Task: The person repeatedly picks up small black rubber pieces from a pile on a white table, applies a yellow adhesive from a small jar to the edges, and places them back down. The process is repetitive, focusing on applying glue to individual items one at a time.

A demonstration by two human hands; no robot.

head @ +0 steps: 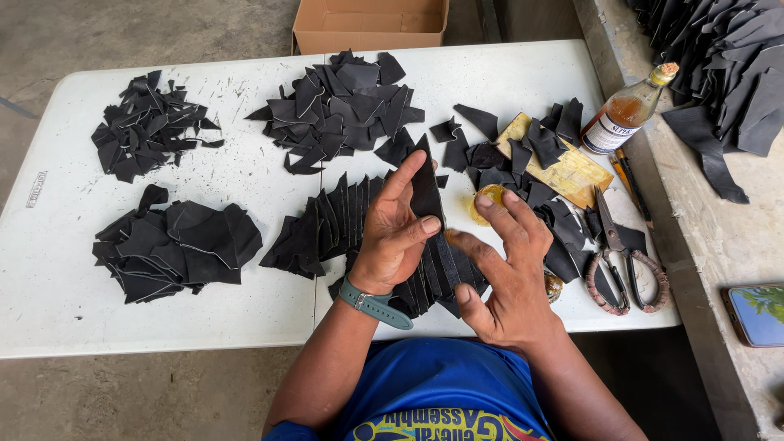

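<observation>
While the white folding table [57,269] spread beneath both hands, an open brown cardboard box [369,24] stood beyond them. Heaps of black leather pieces [339,110] lay ahead and left. Right of the hands leaned an amber bottle [627,112] with a white label. The left hand [396,233] pinched an upright black leather strip [426,192]; the right hand [510,273], fingers loosely spread, touched its lower edge.

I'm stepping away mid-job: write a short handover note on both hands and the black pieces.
Left hand: holds a black pointed leather piece upright.
Right hand: open, fingers at that piece's lower edge, empty.
Beneath them: fanned row of black leather strips on the white folding table.
Three loose black scrap piles lie beyond.
Scissors and glass bottle at right.
Done and left: cannot tell.
</observation>
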